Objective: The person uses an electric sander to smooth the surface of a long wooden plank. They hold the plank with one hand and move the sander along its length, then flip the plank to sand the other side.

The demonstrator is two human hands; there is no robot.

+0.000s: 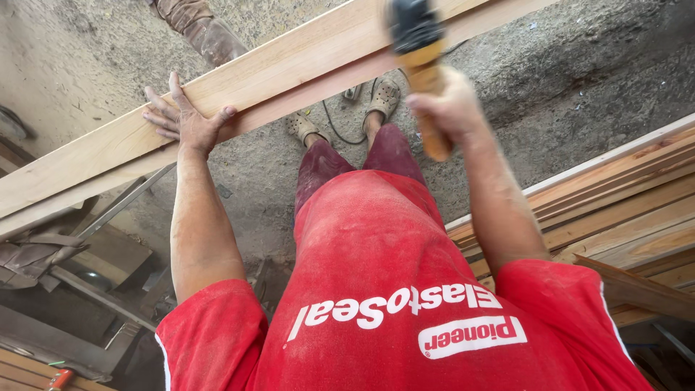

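Long pale wooden plank spans the frame diagonally, raised over the dirt floor; its surface looks clean and even, no visible cut or mark yet. Stack of timber boards on the right. Left hand flat on the plank, fingers spread, bracing it. Right hand clenched around the orange handle of a black-headed power tool, blurred, at the plank's edge. No containers visible.

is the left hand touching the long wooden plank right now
Touching. The head view shows the left hand lying flat on the plank, fingers spread across its top face.
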